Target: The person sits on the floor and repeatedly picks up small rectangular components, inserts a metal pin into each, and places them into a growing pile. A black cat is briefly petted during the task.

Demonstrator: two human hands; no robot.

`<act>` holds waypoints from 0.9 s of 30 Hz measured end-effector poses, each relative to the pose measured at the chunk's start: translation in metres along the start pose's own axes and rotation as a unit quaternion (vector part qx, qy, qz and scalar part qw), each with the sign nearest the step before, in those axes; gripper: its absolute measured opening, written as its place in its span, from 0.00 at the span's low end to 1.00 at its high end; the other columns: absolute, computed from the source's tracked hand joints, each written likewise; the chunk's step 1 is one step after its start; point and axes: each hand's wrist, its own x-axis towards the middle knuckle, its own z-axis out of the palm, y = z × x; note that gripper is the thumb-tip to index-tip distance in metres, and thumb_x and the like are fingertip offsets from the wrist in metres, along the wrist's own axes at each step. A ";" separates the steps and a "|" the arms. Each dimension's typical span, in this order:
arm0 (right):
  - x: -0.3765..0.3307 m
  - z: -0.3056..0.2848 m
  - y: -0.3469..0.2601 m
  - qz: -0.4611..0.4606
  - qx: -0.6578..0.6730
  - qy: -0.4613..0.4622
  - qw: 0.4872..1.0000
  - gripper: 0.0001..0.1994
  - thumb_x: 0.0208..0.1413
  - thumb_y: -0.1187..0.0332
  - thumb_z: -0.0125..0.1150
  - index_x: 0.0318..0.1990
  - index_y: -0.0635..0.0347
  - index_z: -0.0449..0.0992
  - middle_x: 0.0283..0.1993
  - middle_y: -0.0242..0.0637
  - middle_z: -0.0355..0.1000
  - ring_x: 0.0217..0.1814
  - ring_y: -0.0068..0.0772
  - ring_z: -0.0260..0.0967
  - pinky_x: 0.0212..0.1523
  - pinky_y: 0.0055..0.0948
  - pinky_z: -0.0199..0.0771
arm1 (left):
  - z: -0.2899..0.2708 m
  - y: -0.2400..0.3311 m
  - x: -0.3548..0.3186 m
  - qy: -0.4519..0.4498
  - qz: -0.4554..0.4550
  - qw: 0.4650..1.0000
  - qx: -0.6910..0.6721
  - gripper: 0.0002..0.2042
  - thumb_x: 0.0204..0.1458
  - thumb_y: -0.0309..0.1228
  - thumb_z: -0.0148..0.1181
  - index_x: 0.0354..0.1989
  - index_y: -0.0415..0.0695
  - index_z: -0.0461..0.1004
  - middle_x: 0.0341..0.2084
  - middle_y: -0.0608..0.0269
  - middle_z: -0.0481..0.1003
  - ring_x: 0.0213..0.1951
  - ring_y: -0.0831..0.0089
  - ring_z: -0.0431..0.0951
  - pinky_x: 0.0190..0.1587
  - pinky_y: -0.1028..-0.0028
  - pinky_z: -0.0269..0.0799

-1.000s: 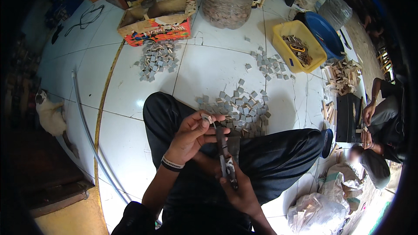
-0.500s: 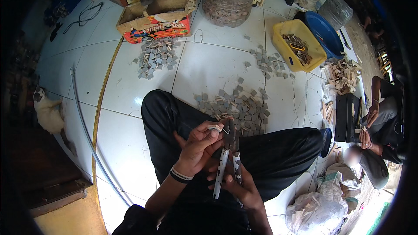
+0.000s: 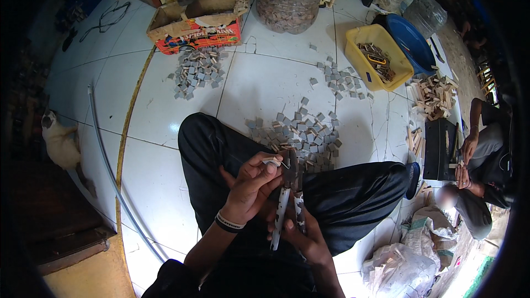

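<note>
Pinched between the thumb and fingers of my left hand (image 3: 247, 190) is a small pale wooden piece (image 3: 272, 161), with a thin bit of wire sticking out toward the pincers. My right hand (image 3: 309, 240) is wrapped round the chipped white handles of the dark-headed pincers (image 3: 282, 209). Their jaws point away from me and sit right beside the held piece; whether they bite on the wire is too small to tell. Just beyond the jaws, a heap of small grey square pieces (image 3: 303, 135) with wooden parts lies on the tiles.
Two more grey-piece piles (image 3: 197, 74) lie farther off, one by a cardboard box (image 3: 194, 36). A yellow basin (image 3: 386, 80), blue tub (image 3: 411, 44) and large clear bottle (image 3: 291, 0) stand beyond. A cat (image 3: 62, 140) lies left; another person (image 3: 486, 149) sits right.
My right hand's fingers have shifted a little and the pincers' handles sit slightly closer together. My left hand keeps its pinch in nearly the same place.
</note>
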 end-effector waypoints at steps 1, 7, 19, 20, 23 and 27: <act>0.000 -0.001 0.001 0.015 -0.010 0.000 1.000 0.22 0.74 0.60 0.52 0.64 0.69 0.65 0.54 0.49 0.73 0.56 0.38 0.76 0.53 0.38 0.80 | 0.000 0.000 0.000 0.003 -0.001 1.000 0.012 0.12 0.66 0.29 0.63 0.55 0.42 0.73 0.57 0.57 0.75 0.60 0.65 0.78 0.66 0.65 0.74; 0.003 -0.006 0.022 0.069 0.009 0.024 0.997 0.18 0.76 0.58 0.50 0.55 0.65 0.74 0.40 0.37 0.76 0.46 0.31 0.75 0.51 0.32 0.77 | -0.008 -0.006 -0.002 0.010 -0.004 0.999 0.035 0.10 0.67 0.30 0.61 0.53 0.43 0.73 0.66 0.44 0.69 0.67 0.56 0.72 0.71 0.60 0.69; -0.001 -0.016 0.034 -0.056 -0.395 0.201 0.894 0.11 0.67 0.65 0.64 0.46 0.65 0.74 0.28 0.43 0.73 0.26 0.36 0.73 0.30 0.40 0.72 | -0.004 -0.007 -0.001 -0.076 0.042 0.993 0.084 0.11 0.64 0.32 0.66 0.49 0.40 0.77 0.61 0.48 0.74 0.62 0.54 0.77 0.65 0.58 0.74; 0.000 -0.015 0.032 -0.088 -0.419 0.221 0.876 0.11 0.66 0.65 0.64 0.46 0.65 0.74 0.28 0.46 0.74 0.26 0.41 0.75 0.30 0.41 0.73 | -0.002 -0.009 0.001 -0.076 0.067 0.992 0.080 0.10 0.64 0.31 0.66 0.48 0.39 0.78 0.61 0.48 0.74 0.60 0.56 0.78 0.63 0.60 0.75; -0.002 -0.019 0.027 -0.099 -0.450 0.267 0.846 0.10 0.67 0.66 0.61 0.48 0.64 0.73 0.30 0.50 0.75 0.29 0.54 0.78 0.32 0.44 0.74 | 0.002 -0.011 0.008 -0.103 0.144 0.980 0.090 0.10 0.63 0.30 0.67 0.47 0.36 0.81 0.58 0.50 0.77 0.56 0.63 0.81 0.60 0.66 0.76; -0.009 -0.032 0.025 -0.049 -0.373 0.324 0.868 0.13 0.70 0.67 0.59 0.55 0.64 0.75 0.29 0.33 0.75 0.34 0.26 0.77 0.36 0.33 0.73 | -0.012 -0.009 0.017 0.059 0.095 0.925 0.362 0.12 0.61 0.33 0.70 0.45 0.37 0.83 0.45 0.56 0.84 0.47 0.75 0.82 0.50 0.75 0.76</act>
